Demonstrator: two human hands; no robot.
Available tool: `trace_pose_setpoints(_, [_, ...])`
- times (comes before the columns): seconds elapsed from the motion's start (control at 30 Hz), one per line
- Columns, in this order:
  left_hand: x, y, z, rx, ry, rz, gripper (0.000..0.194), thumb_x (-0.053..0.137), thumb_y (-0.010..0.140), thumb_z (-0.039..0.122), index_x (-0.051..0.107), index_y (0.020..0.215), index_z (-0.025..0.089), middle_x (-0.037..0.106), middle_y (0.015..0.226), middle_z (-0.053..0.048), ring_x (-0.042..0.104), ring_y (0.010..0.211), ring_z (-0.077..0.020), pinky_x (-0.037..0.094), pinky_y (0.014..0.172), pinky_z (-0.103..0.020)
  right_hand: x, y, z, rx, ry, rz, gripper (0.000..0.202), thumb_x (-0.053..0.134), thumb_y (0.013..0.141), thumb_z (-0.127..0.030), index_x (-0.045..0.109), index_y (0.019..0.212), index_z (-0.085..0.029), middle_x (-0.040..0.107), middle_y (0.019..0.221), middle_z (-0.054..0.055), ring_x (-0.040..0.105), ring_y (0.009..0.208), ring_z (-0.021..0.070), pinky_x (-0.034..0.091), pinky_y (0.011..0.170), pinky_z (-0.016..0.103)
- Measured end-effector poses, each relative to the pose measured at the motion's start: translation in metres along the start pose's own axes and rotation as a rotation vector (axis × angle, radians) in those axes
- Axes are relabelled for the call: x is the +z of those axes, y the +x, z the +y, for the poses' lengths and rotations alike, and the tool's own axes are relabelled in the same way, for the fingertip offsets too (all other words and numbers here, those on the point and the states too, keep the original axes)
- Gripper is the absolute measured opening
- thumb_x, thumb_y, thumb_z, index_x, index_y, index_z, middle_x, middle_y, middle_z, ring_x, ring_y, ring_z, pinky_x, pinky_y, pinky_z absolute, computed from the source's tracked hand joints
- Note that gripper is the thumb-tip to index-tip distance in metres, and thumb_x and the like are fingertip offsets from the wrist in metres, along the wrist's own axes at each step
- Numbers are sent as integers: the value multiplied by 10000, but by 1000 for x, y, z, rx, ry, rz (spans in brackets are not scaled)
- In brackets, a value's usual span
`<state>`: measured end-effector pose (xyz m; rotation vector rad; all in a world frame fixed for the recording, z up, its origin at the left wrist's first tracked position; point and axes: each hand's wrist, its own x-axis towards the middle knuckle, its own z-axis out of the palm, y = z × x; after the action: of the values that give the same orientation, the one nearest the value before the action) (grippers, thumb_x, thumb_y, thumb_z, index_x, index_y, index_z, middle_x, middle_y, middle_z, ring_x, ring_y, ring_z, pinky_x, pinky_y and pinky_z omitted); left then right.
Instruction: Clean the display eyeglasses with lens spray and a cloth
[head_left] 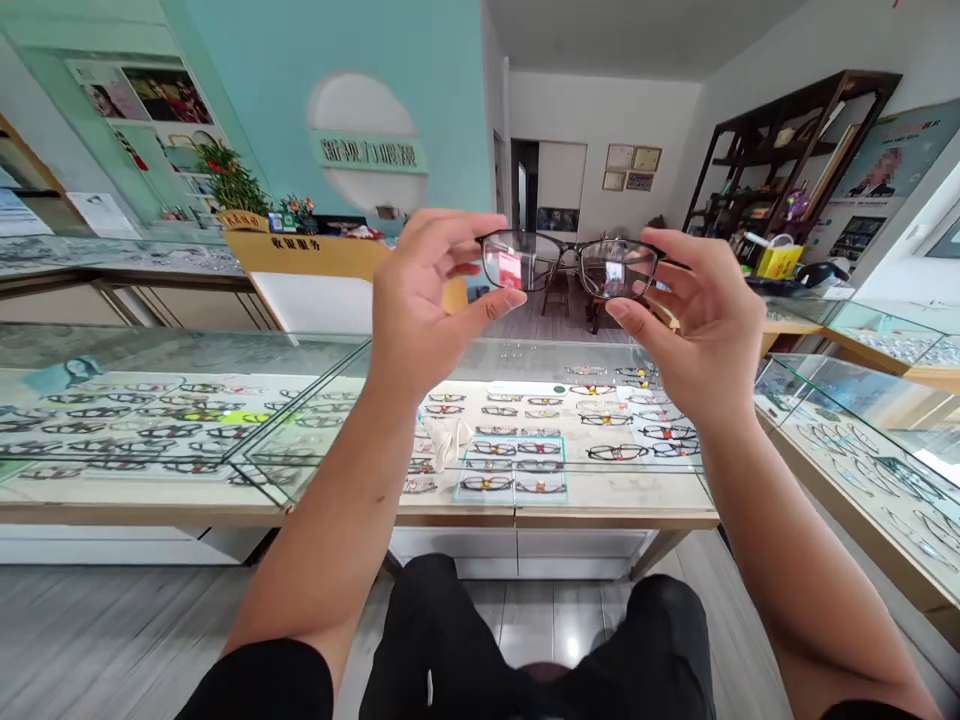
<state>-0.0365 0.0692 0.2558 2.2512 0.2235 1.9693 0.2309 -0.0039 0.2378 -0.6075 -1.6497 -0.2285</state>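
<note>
A pair of dark-framed eyeglasses [571,247] is raised in front of me, above the glass display counter, with reflections in both lenses. My left hand [431,300] pinches the left end of the frame between thumb and fingers. On the other side, my right hand [701,315] grips the right end in the same way. The temples are mostly hidden behind the lenses and fingers. Below the hands, several rows of eyeglasses [517,450] lie inside the counter, and a crumpled whitish cloth [448,440] lies near them.
Glass display counters [300,500] run across in front, and another display case [862,470] stands at the right. Farther back are a cashier desk [315,300], a potted plant [229,180] and a dark wooden shelf [787,150]. My knees [427,620] are close to the counter.
</note>
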Motion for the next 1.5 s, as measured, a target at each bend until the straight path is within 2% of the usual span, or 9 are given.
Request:
trace_pose_setpoints(0.2, [25, -102, -20, -563, -291, -39, 577, 1036, 676, 362, 805, 1197, 278, 746, 1167, -49, 788, 978, -209, 659, 975, -426, 15, -95, 20, 565, 281, -88, 554, 923, 862, -460, 730, 1365, -335, 752, 1293, 67, 772, 1184, 270, 654, 1101, 484])
trace_pose_setpoints(0.37, [30, -183, -11, -830, -316, -24, 562, 1039, 645, 326, 831, 1164, 263, 733, 1179, -51, 767, 1005, -200, 652, 989, -391, 15, -166, 9, 749, 186, -143, 465, 956, 824, -439, 799, 1244, -317, 786, 1260, 68, 722, 1256, 290, 526, 1239, 563])
trace_pose_setpoints(0.5, [35, -224, -2, -986, -359, 9, 589, 1053, 605, 325, 833, 1145, 244, 739, 1175, -60, 753, 995, -199, 657, 965, -374, 19, -205, 0, 926, 335, -108, 505, 970, 807, -428, 788, 1265, -314, 788, 1262, 68, 746, 1233, 279, 567, 1193, 523])
trace_pose_setpoints(0.67, [42, -252, 1, -1115, -451, 49, 585, 1062, 575, 303, 827, 1105, 231, 736, 1170, -63, 751, 980, -194, 660, 937, -362, 23, -237, -6, 1126, 473, -58, 571, 996, 759, -448, 762, 1260, -306, 802, 1212, 68, 775, 1194, 289, 618, 1133, 522])
trace_pose_setpoints(0.83, [34, -261, -5, -1127, -512, -50, 571, 1079, 512, 250, 852, 1036, 237, 740, 1127, -66, 744, 982, -204, 651, 956, -366, 4, -238, 9, 1124, 622, -251, 497, 895, 844, -581, 783, 1252, -319, 784, 1287, 85, 743, 1242, 301, 582, 1162, 525])
trace_pose_setpoints(0.93, [33, -266, -6, -1314, -755, -76, 576, 1089, 515, 280, 853, 1040, 235, 784, 1101, -75, 765, 972, -218, 653, 923, -366, -3, -228, 18, 1034, 696, -363, 422, 773, 953, -591, 800, 1280, -325, 791, 1173, 80, 742, 1158, 284, 593, 1105, 510])
trace_pose_setpoints(1.07, [51, -282, 4, -1569, -1142, -15, 652, 1090, 545, 416, 843, 1125, 249, 822, 1098, -62, 785, 930, -190, 640, 898, -317, 9, -215, 11, 767, 619, -507, 497, 907, 867, -449, 796, 1347, -383, 760, 1227, 74, 690, 1176, 290, 575, 1080, 503])
trace_pose_setpoints(1.33, [84, -309, 23, -1691, -1453, 17, 629, 1069, 601, 478, 825, 1122, 224, 824, 1099, -68, 768, 951, -174, 618, 840, -269, 27, -211, -4, 693, 467, -366, 263, 938, 834, -490, 890, 1053, -352, 700, 974, 62, 659, 945, 268, 586, 882, 461])
trace_pose_setpoints(1.5, [92, -323, 22, -1745, -1596, 4, 554, 1072, 618, 441, 798, 1021, 178, 787, 968, -37, 738, 925, -146, 586, 874, -270, 26, -212, -5, 712, 471, -325, 314, 942, 845, -473, 860, 1115, -335, 708, 978, 50, 637, 947, 246, 566, 888, 433])
